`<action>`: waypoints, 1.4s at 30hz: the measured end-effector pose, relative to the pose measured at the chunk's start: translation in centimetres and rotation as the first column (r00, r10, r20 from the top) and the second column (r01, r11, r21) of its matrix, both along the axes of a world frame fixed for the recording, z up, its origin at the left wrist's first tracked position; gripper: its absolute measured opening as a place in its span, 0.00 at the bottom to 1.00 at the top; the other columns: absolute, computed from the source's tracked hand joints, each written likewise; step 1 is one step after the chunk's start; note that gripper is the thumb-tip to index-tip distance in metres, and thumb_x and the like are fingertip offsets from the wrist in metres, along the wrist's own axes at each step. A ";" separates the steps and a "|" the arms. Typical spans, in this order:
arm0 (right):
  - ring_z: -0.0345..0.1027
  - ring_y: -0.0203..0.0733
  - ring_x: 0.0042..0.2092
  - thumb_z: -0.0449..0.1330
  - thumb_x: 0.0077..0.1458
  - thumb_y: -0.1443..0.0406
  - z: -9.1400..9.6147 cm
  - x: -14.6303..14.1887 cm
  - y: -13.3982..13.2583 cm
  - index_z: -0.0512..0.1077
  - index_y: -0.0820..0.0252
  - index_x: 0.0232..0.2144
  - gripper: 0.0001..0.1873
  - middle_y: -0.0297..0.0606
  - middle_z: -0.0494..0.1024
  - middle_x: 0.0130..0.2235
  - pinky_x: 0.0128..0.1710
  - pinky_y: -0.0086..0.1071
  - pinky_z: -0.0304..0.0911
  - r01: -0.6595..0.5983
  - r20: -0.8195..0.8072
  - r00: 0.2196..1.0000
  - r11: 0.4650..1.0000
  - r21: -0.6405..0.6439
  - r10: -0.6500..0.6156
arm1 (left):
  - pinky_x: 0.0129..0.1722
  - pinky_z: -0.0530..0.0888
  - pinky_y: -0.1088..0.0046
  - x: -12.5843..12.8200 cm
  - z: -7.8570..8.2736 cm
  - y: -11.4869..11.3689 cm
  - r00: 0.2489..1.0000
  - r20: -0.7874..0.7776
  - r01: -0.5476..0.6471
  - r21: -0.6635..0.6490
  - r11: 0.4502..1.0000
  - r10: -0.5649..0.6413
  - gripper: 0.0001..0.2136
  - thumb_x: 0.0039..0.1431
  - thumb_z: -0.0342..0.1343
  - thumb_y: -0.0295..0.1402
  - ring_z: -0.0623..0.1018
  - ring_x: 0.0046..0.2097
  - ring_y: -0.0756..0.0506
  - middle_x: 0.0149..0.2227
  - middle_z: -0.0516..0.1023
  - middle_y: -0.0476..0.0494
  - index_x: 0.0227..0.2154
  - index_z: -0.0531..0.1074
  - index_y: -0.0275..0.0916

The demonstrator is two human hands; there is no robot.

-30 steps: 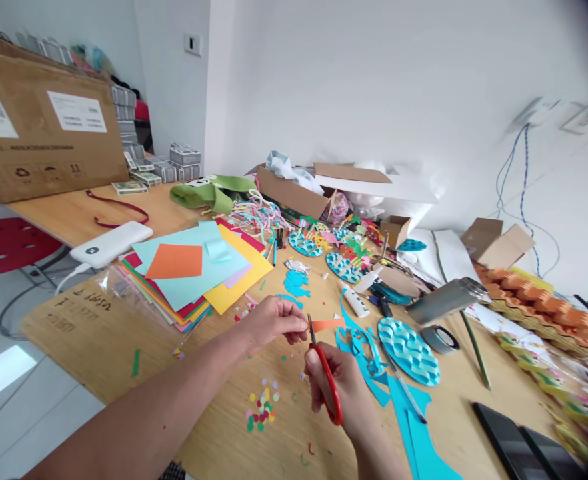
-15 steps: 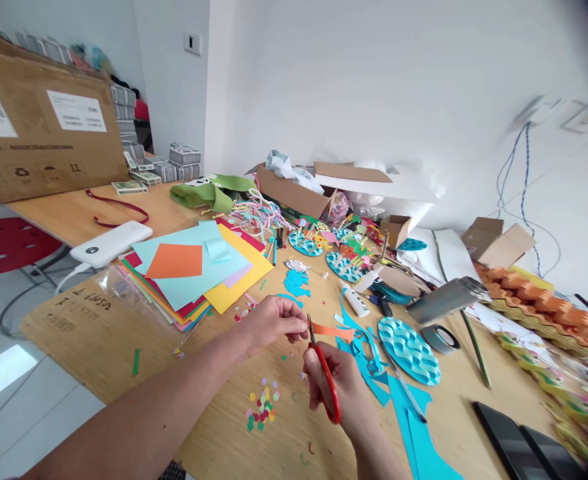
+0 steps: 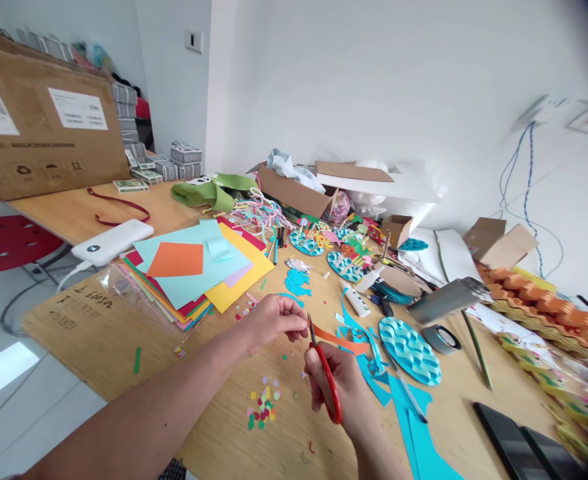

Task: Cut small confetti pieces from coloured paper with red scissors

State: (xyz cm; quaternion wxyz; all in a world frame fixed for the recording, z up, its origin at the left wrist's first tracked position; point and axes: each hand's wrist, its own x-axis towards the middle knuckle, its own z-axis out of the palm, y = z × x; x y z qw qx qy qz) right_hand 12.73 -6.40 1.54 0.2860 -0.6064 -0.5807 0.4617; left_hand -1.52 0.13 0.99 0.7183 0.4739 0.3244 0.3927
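Note:
My right hand [image 3: 337,380] is closed round red-handled scissors [image 3: 330,383], the blades pointing up and away. Just left of the blade tips, my left hand [image 3: 279,320] makes a pinch, thumb against fingers. From this pinch an orange paper strip [image 3: 341,343] runs right, behind the blades, and its free end hangs over the blue scraps. Whether the blades are touching the strip is unclear. Below the hands lies a scatter of small coloured paper dots [image 3: 263,407]. Blue paper scraps [image 3: 414,420] and a pen [image 3: 407,387] lie right of my right hand.
At left lie stacked coloured sheets [image 3: 184,287] and a white power bank [image 3: 114,241]. Rightward are a glue bottle [image 3: 357,301], a blue wavy oval [image 3: 409,350], a tape roll [image 3: 441,339], a metal flask [image 3: 449,298] and a phone [image 3: 504,433]. Cardboard boxes [image 3: 294,190] stand by the wall.
The orange strip's free end has swung down and to the right, and more of its length shows. Both hands and the scissors have barely moved.

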 end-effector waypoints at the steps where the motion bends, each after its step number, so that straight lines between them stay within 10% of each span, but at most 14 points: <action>1: 0.57 0.29 0.10 0.56 0.47 0.49 0.0 0.0 0.0 0.58 0.60 0.18 0.22 0.26 0.62 0.10 0.11 0.20 0.45 0.003 0.002 1.000 1.000 -0.004 -0.003 | 0.25 0.65 0.77 0.0 0.0 0.0 1.000 -0.005 -0.003 0.002 1.000 0.003 0.05 0.40 0.56 0.31 0.70 0.23 0.53 0.20 0.73 0.49 0.22 0.69 0.34; 29: 0.55 0.29 0.10 0.57 0.45 0.49 0.8 -0.6 -0.3 0.56 0.58 0.18 0.22 0.25 0.61 0.10 0.10 0.20 0.42 0.027 -0.044 0.999 0.997 -0.073 -0.031 | 0.26 0.65 0.78 -0.2 0.4 -0.1 1.000 0.005 -0.010 0.097 0.995 0.010 0.02 0.42 0.54 0.27 0.70 0.27 0.54 0.34 0.75 0.44 0.19 0.68 0.34; 42: 0.54 0.29 0.10 0.57 0.45 0.48 1.2 -0.8 -0.3 0.57 0.59 0.19 0.22 0.25 0.62 0.09 0.11 0.21 0.43 0.029 -0.066 0.997 0.997 -0.071 -0.034 | 0.27 0.67 0.76 0.1 -0.2 -0.1 0.991 0.130 0.019 -0.026 0.999 -0.015 0.04 0.41 0.57 0.28 0.74 0.26 0.50 0.22 0.74 0.47 0.22 0.68 0.33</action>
